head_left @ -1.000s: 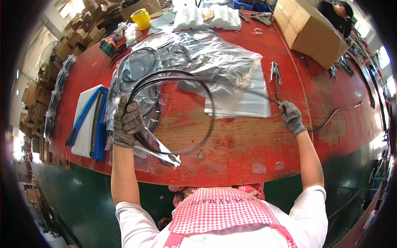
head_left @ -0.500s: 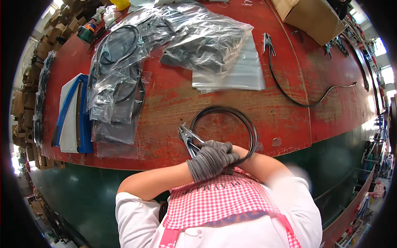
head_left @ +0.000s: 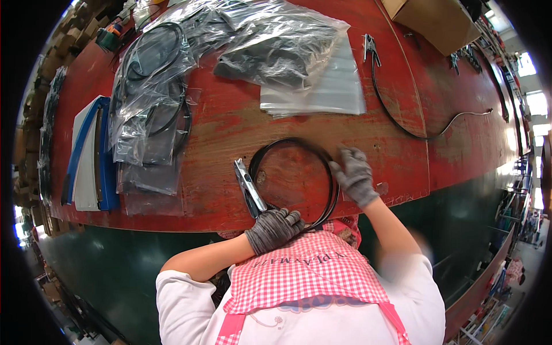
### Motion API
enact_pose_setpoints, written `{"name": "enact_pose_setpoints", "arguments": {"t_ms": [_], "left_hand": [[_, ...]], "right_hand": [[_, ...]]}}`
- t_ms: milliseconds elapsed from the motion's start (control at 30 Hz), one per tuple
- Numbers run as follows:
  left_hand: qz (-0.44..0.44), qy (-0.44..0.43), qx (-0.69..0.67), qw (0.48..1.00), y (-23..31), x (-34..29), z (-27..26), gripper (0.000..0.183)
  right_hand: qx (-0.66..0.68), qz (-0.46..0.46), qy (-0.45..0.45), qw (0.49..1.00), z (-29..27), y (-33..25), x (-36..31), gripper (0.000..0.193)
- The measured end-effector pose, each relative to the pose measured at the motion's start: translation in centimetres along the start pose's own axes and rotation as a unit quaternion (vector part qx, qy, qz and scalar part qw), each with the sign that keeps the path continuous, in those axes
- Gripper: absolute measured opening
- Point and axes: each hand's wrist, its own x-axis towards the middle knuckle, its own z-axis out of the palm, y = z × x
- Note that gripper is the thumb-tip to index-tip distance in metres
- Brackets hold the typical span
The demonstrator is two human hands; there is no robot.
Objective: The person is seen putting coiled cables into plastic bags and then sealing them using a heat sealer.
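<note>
A coil of black cable (head_left: 334,198) rests at the table's near edge, with a silver metal clamp (head_left: 249,187) lying at its left side. My left hand (head_left: 275,230), in a grey knit glove, is closed around the coil's lower left part, just below the clamp. Beside the coil's right side is my right hand (head_left: 357,178), gloved alike, its fingers stretched and parted. The thumb side is close to the cable; whether it touches I cannot tell.
Clear plastic bags with coiled cables (head_left: 152,86) lie at the left, next to a blue-and-white holder (head_left: 106,167). Flat clear bags (head_left: 322,95) are stacked beyond the coil. Another clamp cable (head_left: 382,109) stretches out at the right. A cardboard box (head_left: 434,26) stands far right.
My right hand has come away from my left and moved to the coil's right side, its fingers opening. The left hand still grips the coil and has shifted slightly left.
</note>
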Motion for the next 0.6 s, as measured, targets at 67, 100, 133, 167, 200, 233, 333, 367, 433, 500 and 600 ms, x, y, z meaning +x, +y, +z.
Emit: {"name": "enact_pose_setpoints", "arguments": {"t_ms": [67, 100, 133, 167, 200, 233, 333, 367, 433, 500, 600], "left_hand": [[-0.04, -0.017, 0.014, 0.999, -0.1, -0.5, 0.6, 0.031], [-0.045, 0.04, 0.041, 0.997, -0.2, -0.7, 0.7, 0.03], [-0.03, 0.076, 0.016, 0.997, -0.2, -0.9, 0.4, 0.031], [-0.014, 0.112, -0.009, 0.994, -0.1, -1.4, -0.2, 0.031], [0.002, 0.148, -0.034, 0.988, -0.1, -2.0, -0.7, 0.032], [0.016, 0.171, -0.053, 0.984, -0.2, -3.3, -0.8, 0.031], [-0.276, 0.317, 0.002, 0.908, 1.1, -7.7, -0.9, 0.046], [-0.401, 0.361, -0.126, 0.833, 0.8, -7.8, -0.6, 0.052], [-0.606, 0.406, -0.355, 0.585, -0.1, -7.7, 0.0, 0.065], [-0.523, 0.368, -0.238, 0.731, -1.7, -5.8, -0.1, 0.074], [-0.433, 0.334, -0.143, 0.825, -3.3, -2.8, -0.3, 0.076]], "right_hand": [[-0.048, -0.037, -0.003, 0.998, 2.2, -1.7, 1.5, 0.037], [-0.069, -0.044, -0.007, 0.997, 3.6, -2.3, 1.9, 0.041], [-0.094, -0.052, -0.013, 0.994, 4.6, -2.4, 2.1, 0.045], [-0.123, -0.054, -0.018, 0.991, 5.3, -2.3, 2.0, 0.046], [-0.121, -0.052, -0.029, 0.991, 5.8, -2.2, 1.9, 0.046], [-0.122, -0.05, -0.041, 0.99, 5.9, -2.2, 1.9, 0.046], [-0.127, -0.054, -0.056, 0.989, 5.6, -2.4, 2.1, 0.045], [-0.129, -0.058, -0.057, 0.988, 5.5, -2.4, 2.1, 0.044], [-0.06, -0.068, -0.025, 0.996, 5.6, -2.1, 2.3, 0.04], [-0.005, -0.069, -0.006, 0.998, 5.6, -2.3, 2.7, 0.035], [0.052, -0.045, 0.008, 0.998, 4.9, -1.9, 4.1, 0.027]]}}
